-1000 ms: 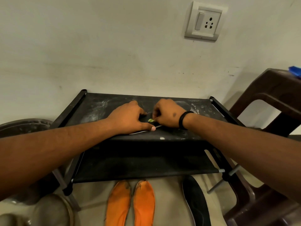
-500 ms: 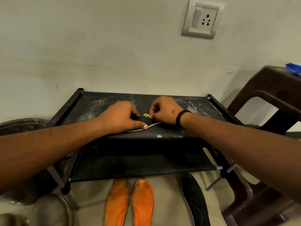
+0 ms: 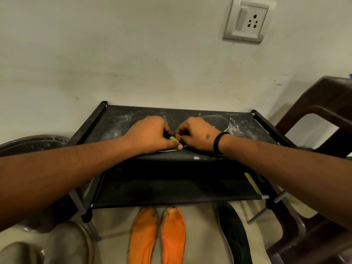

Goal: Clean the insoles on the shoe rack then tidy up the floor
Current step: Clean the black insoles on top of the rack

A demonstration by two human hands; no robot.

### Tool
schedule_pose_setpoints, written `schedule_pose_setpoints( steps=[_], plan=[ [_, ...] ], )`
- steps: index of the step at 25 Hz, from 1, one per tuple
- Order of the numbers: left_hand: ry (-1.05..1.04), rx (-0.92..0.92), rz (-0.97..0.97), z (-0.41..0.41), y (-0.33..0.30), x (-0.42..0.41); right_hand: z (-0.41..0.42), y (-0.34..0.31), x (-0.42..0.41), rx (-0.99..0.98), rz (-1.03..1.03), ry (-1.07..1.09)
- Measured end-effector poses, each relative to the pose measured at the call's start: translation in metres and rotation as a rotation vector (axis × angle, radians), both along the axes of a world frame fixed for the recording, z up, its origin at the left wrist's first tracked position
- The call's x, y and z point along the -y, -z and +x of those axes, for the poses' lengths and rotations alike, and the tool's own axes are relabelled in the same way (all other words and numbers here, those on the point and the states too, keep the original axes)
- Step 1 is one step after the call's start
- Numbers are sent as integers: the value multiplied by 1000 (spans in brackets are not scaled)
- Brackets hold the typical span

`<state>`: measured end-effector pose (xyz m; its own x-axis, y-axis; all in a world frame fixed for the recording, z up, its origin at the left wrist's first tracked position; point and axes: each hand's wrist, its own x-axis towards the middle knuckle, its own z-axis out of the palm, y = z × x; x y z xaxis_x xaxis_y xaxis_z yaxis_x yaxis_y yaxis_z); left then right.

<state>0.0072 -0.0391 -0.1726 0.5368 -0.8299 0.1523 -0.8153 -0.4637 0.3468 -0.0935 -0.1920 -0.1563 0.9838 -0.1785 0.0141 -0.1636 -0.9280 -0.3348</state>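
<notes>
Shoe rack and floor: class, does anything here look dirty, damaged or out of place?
Yes. The shoe rack top shelf is smeared with whitish dust, and the two orange insoles on the floor have dark, grimy toe ends.

I see the shoe rack (image 3: pixel 133 122) top as matt black cloth, dusted with pale powdery smears, stretched between black plastic-looking side rails; bare grey metal rods poke out at its 4 o'clock corner. The black insole (image 3: pixel 219 121) on it looks matt, with a thin pale edge. At 6 o'clock on the floor, the orange insoles (image 3: pixel 158 239) look like soft matt foam, scuffed dark at the toes. At 5 o'clock another dark insole (image 3: pixel 234 233) looks fuzzy and matt. The chair (image 3: pixel 323 103) at 3 o'clock is smooth brown plastic with a dull sheen. The wall (image 3: pixel 133 54) is matt, scuffed paint; the socket plate (image 3: pixel 247 21) is smooth plastic.
</notes>
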Motion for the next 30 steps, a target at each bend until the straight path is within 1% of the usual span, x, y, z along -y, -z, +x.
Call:
schedule_pose_setpoints(
  steps=[1,3,4,5,6,9,10,11,12,14,15,16,20,21,22,23,25,26,27,28,30],
  plan=[
    [-6,-10,-5,0,0,1,4,-1,7,-3,-71,49],
    [-13,-18,-12,-1,-1,2,13,-6,23,-11,-201,220],
    [-13,-11,-14,-2,-2,2,16,-6,27,2,-201,288],
    [-18,-5,-14,-2,-2,2,17,-5,27,15,-178,313],
    [-23,-2,-15,-2,-2,1,17,-4,21,18,-138,282],
    [-29,14,-4,0,-1,-1,7,0,-4,-8,64,75],
    [-30,24,1,0,-1,0,5,0,-7,-11,72,30],
    [-31,29,4,0,-1,1,6,0,-4,-1,46,32],
    [-32,26,3,-1,-2,2,10,0,4,14,-1,82],
    [-29,18,-5,-3,-2,2,17,-1,19,33,-158,234],
    [-28,20,-10,-3,-2,2,19,0,23,48,-199,294],
    [-27,20,-13,-3,-1,2,20,2,22,58,-194,306],
    [-33,3,-7,1,2,-1,12,7,-4,38,-20,89],
    [-32,-4,-3,1,1,0,9,8,-6,46,-31,52],
    [-31,-9,-3,0,0,1,9,7,-4,55,-83,42],
    [-33,-11,-5,-1,-1,1,11,6,1,56,-159,63],
    [-38,-8,-12,-2,-2,1,19,2,13,28,-330,180],
    [-36,-4,-13,-2,-2,2,21,0,16,28,-360,248],
    [-35,-3,-13,-2,-2,2,23,0,17,26,-363,287],
    [-34,-8,-15,-1,-1,2,24,0,14,25,-358,280],
    [-36,-14,-16,0,-1,0,23,4,1,34,-273,172]
  ],
)
